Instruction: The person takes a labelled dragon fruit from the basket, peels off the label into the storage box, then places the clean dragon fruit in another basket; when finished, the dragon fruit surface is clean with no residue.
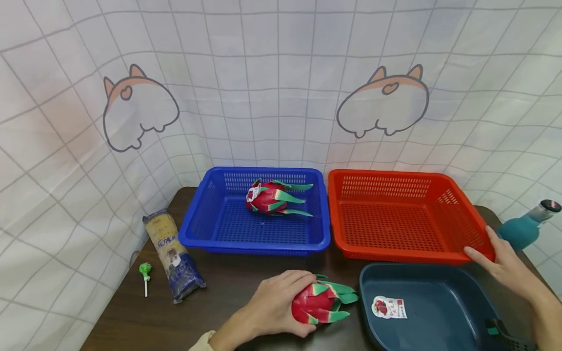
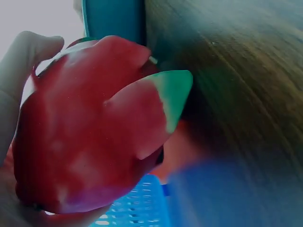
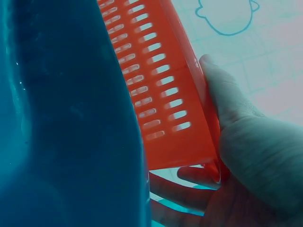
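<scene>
My left hand (image 1: 281, 302) grips a red dragon fruit (image 1: 322, 302) with green-tipped scales, low over the table in front of the blue basket. In the left wrist view the thumb and palm wrap round the dragon fruit (image 2: 90, 127). At the right, my right hand (image 1: 505, 265) holds the front right corner of the red basket (image 1: 395, 256). The right wrist view has its thumb over the rim of the red basket (image 3: 175, 94) and the other fingers below the corner. Another dragon fruit (image 1: 274, 197), bearing a white sticker, lies in the blue basket (image 1: 254, 243).
A dark blue-grey tray (image 1: 430, 292) with a dragon fruit sticker (image 1: 389, 307) stands before the red basket. A blue bottle (image 1: 524, 229) leans beyond my right hand. On the left lie a pasta packet (image 1: 173, 256) and a green lollipop (image 1: 145, 270). White cloth (image 1: 281, 87) hangs behind.
</scene>
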`<action>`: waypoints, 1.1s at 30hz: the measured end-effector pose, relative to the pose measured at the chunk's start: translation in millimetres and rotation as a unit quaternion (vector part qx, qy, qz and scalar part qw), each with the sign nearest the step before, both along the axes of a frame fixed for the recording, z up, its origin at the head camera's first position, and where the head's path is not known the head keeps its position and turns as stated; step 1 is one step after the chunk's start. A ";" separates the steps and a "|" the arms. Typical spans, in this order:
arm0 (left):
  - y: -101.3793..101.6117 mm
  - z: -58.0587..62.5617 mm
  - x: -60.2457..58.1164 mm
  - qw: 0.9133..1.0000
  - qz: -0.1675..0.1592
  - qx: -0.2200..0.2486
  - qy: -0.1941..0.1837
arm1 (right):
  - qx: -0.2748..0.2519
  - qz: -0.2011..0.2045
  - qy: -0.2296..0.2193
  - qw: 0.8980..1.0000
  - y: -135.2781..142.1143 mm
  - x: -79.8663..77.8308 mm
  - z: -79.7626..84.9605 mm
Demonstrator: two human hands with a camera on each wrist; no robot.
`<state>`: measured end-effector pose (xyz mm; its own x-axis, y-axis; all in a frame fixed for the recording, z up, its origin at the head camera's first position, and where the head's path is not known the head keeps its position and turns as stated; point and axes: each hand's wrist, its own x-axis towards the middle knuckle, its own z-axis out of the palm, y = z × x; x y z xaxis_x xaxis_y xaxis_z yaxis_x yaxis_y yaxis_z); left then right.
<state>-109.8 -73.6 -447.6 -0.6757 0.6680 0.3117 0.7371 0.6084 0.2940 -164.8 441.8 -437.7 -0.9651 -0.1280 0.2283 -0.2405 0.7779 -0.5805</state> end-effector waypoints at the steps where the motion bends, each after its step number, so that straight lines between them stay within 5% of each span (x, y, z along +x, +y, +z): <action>1: -1.1 -1.4 -0.6 1.000 0.005 0.011 0.002 | -0.001 0.000 -0.004 1.000 -0.2 0.2 0.1; 10: -16.7 8.6 -3.2 0.994 0.049 0.096 -0.030 | -0.009 0.008 0.000 1.000 -0.9 2.0 -0.1; 22: -10.6 46.6 -15.2 0.977 -0.002 0.198 -0.085 | -0.014 0.014 0.003 1.000 1.3 3.4 -0.1; 27: 1.5 72.8 -30.3 0.973 -0.023 0.197 -0.119 | -0.011 0.011 -0.014 1.000 1.7 3.9 1.9; 33: 25.0 99.0 -62.3 0.980 -0.054 0.175 -0.078 | -0.012 0.014 -0.023 1.000 2.0 3.0 4.2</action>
